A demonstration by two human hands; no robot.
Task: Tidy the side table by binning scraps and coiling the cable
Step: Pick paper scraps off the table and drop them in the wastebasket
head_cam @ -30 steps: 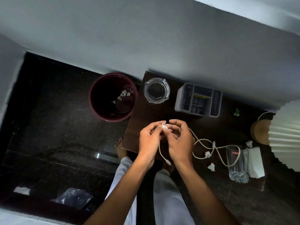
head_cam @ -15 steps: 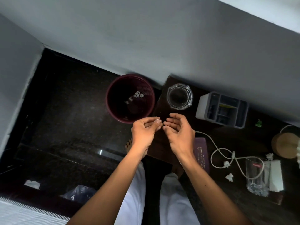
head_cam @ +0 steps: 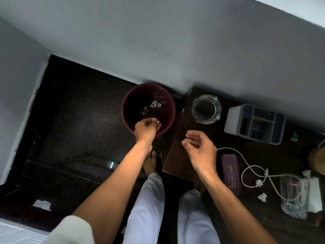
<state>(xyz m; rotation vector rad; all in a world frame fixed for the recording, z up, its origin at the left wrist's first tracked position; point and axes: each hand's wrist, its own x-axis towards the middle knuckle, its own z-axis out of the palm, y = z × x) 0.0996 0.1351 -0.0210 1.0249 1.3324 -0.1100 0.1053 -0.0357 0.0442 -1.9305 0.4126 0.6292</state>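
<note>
My left hand (head_cam: 146, 129) hangs over the near rim of the maroon bin (head_cam: 124, 110) on the floor, its fingertips pinched on a small white paper scrap (head_cam: 155, 120). Several white scraps (head_cam: 155, 104) lie inside the bin. Over the left end of the dark side table (head_cam: 181, 161), my right hand (head_cam: 198, 148) is empty with its fingers loosely curled and apart. The white cable (head_cam: 246, 167) lies in loose loops on the table to the right. Paper scraps (head_cam: 258, 183) rest among the loops, and a green scrap (head_cam: 294, 137) lies farther back.
On the table stand a glass ashtray (head_cam: 206, 109), a grey-white organiser (head_cam: 255, 124), a purple spectacles case (head_cam: 230, 174), a drinking glass (head_cam: 292, 198) and a wooden lamp base (head_cam: 316, 161). A white paper piece (head_cam: 42, 205) lies on the dark floor at lower left.
My left hand has moved left from the table to over the bin with the scrap. My right hand has opened and stayed by the table. The view has swung left.
</note>
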